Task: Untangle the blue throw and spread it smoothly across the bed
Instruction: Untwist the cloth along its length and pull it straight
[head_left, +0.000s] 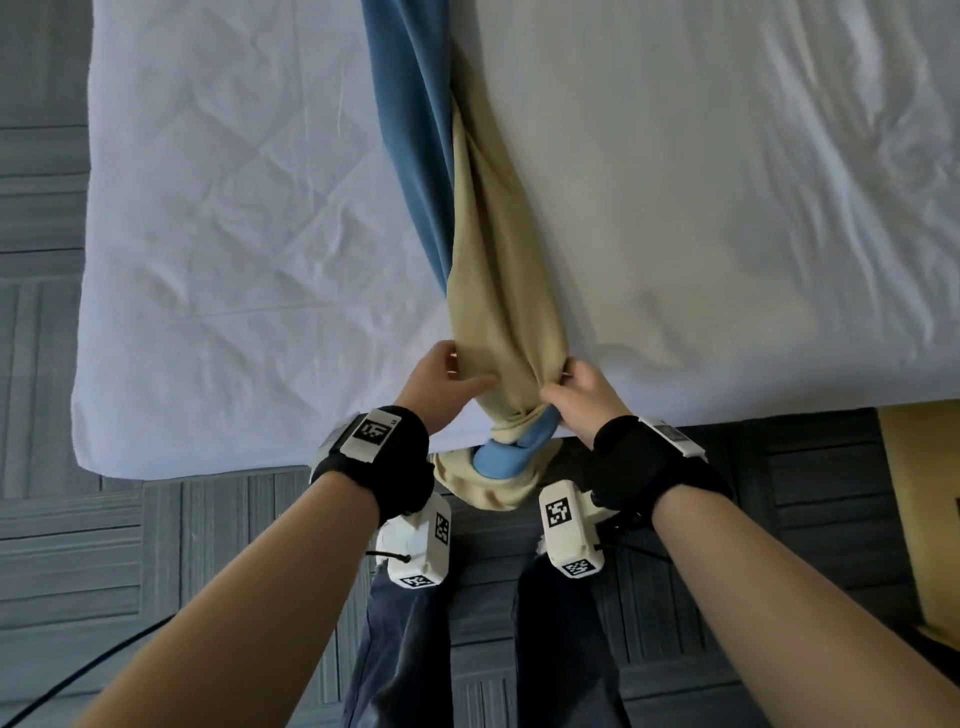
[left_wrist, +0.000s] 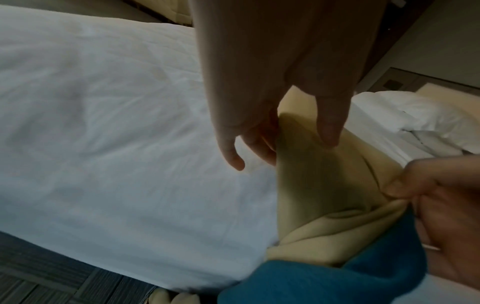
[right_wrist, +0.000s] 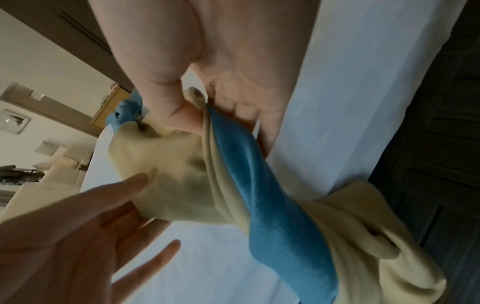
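Observation:
The throw, blue on one face and beige on the other, lies twisted like a rope down the middle of the white bed. It ends in a knot that hangs over the near edge. My left hand holds the beige fold just above the knot, thumb on its front and fingers behind its left edge. My right hand pinches the twisted beige and blue strand on the fold's right side, thumb against fingers.
Grey carpet tiles surround the bed and a dark cable runs across them at lower left. A light wooden piece of furniture stands close on the right. White bedding is bunched at the bed's far end. My legs touch the bed's edge.

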